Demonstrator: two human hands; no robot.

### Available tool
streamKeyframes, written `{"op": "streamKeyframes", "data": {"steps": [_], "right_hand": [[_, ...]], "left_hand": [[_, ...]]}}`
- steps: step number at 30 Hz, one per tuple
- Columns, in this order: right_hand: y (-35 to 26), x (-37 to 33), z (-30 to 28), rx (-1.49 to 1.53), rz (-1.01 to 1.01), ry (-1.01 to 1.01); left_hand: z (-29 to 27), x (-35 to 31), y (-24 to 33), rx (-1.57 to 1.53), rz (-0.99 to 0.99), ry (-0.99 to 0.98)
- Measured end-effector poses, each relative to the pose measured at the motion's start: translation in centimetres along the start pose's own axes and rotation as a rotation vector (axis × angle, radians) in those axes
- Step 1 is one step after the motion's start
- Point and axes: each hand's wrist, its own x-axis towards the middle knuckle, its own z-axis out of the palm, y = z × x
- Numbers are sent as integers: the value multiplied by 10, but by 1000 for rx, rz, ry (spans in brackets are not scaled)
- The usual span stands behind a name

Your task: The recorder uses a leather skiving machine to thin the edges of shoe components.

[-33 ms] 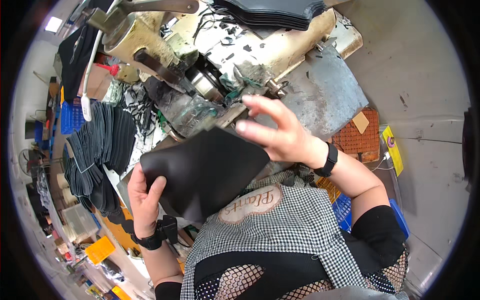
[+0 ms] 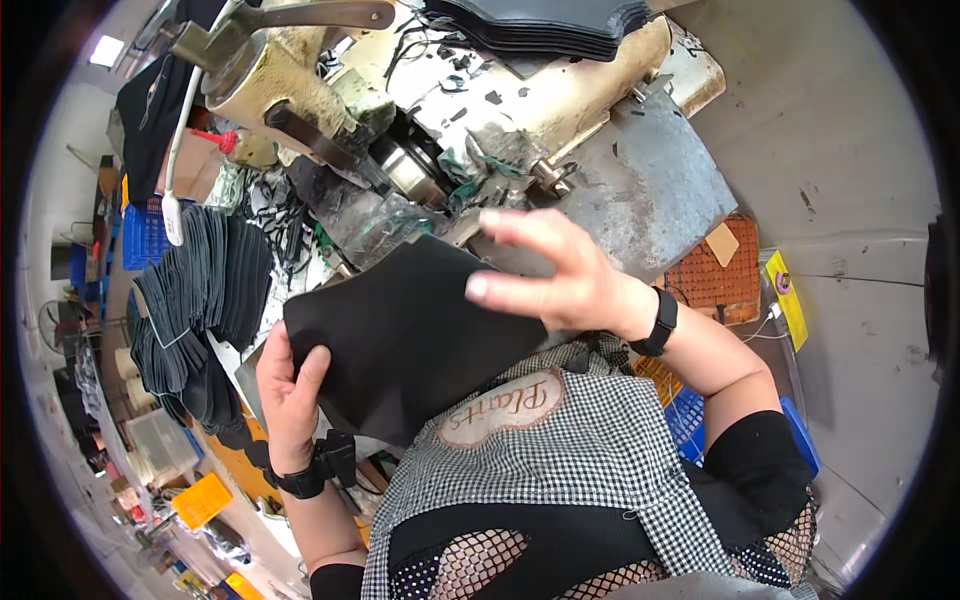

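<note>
A black-and-white gingham apron (image 2: 540,465) covers the person's front. Just beyond it, a black leather-like sheet (image 2: 410,330) is held aloft, its left edge pinched between the thumb and fingers of the left hand (image 2: 287,400). The right hand (image 2: 575,275) is at the sheet's right side, thumb and forefinger spread; whether its other fingers touch the sheet cannot be told. Beyond stands a cream-coloured machine (image 2: 262,85) with a shiny metal roller (image 2: 412,172). Bundled dark strips (image 2: 205,280) lie to the left, and a stack of black sheets (image 2: 550,28) lies farthest off.

Cream machine bed (image 2: 585,85) under black scraps (image 2: 493,97) and 1 dark sheet stack (image 2: 560,25)
</note>
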Motion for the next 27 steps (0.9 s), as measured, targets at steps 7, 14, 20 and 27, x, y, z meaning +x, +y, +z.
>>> {"op": "streamKeyframes", "data": {"steps": [7,14,20,27], "right_hand": [[-13,15,-6,11,-78,-143],[-3,20,12,145,74,-192],[1,29,23,180,111,-175],[2,31,30,191,159,-196]], "left_hand": [[-5,26,-13,2,-45,-44],[-20,45,-28,138,-29,-8],[-33,56,-37,253,4,15],[-41,62,-45,232,-12,9]]}}
